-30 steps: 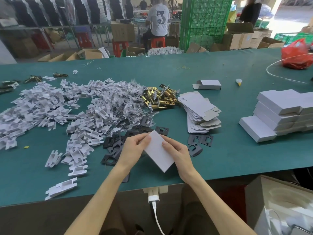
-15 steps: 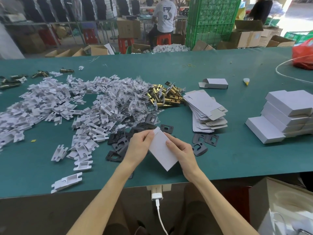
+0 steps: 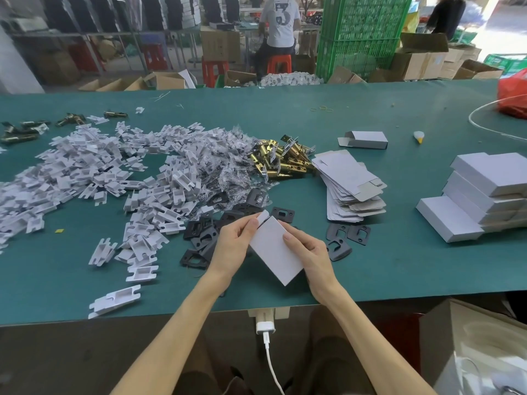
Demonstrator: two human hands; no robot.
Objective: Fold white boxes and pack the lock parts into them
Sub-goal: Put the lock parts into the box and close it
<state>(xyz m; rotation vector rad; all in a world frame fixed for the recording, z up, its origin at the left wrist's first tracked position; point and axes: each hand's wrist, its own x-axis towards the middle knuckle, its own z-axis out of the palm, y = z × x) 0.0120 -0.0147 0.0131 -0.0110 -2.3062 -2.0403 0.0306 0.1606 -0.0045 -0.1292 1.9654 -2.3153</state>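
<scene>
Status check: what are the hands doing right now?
Left hand and right hand both gripping small white cardboard box, end flap open. Above green table. Nothing in the way.

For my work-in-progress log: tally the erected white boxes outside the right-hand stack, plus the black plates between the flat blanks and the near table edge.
Held white box, in left hand and right hand: 1
Open white box lying alone: 1
Black plates by the flat blanks: 3
Total: 5

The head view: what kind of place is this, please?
Probably a factory packing room: a long green table with heaps of white plastic inserts and brass latches, flat box blanks, and cardboard cartons behind.
</scene>
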